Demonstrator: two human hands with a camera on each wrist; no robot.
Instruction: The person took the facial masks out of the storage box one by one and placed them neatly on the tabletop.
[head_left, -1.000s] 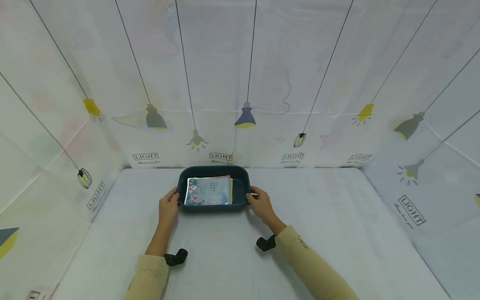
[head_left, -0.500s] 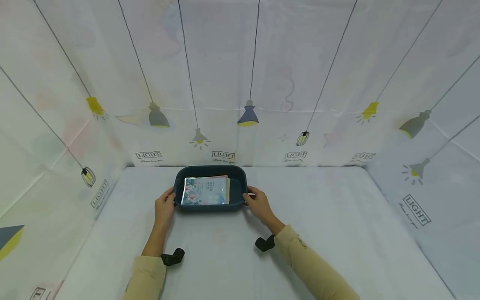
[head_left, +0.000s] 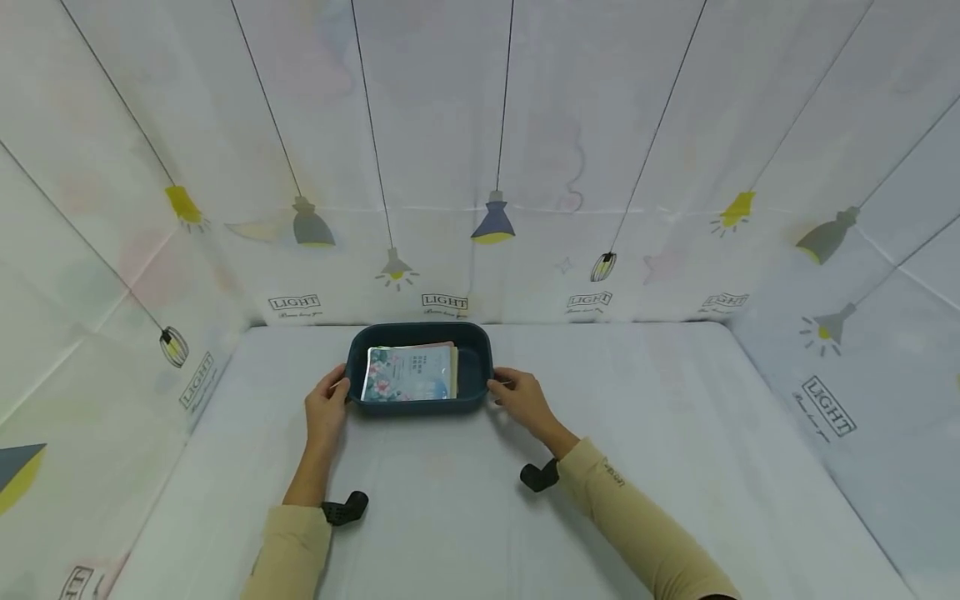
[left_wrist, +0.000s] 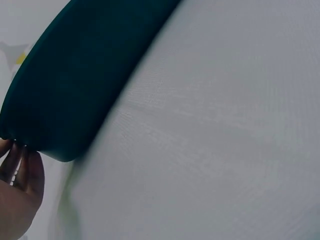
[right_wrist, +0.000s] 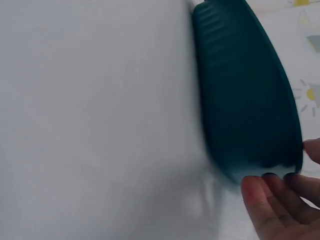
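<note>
A dark teal plastic tray (head_left: 420, 407) sits near the back of the white table. Inside it lies a small stack of booklets (head_left: 408, 373), the top one with a floral cover. At the tray's left end, my left hand (head_left: 326, 412) grips the end wall; the left wrist view shows its fingertips (left_wrist: 30, 156) along the lower edge there. My right hand (head_left: 525, 404) holds the opposite end, with the thumb up by the rim and the fingers (right_wrist: 255, 192) against the end wall in the right wrist view. The tray's underside is hidden in the head view.
White cloth (head_left: 435, 517) covers the table. A curtain (head_left: 450, 167) printed with hanging lamps rises right behind the table's far edge and on both sides. Black wrist cameras (head_left: 347, 508) stick out inward from both forearms.
Half a second before, the tray and both hands stood slightly lower in the head view, which has itself shifted a little. Both hands stay at the tray's ends.
</note>
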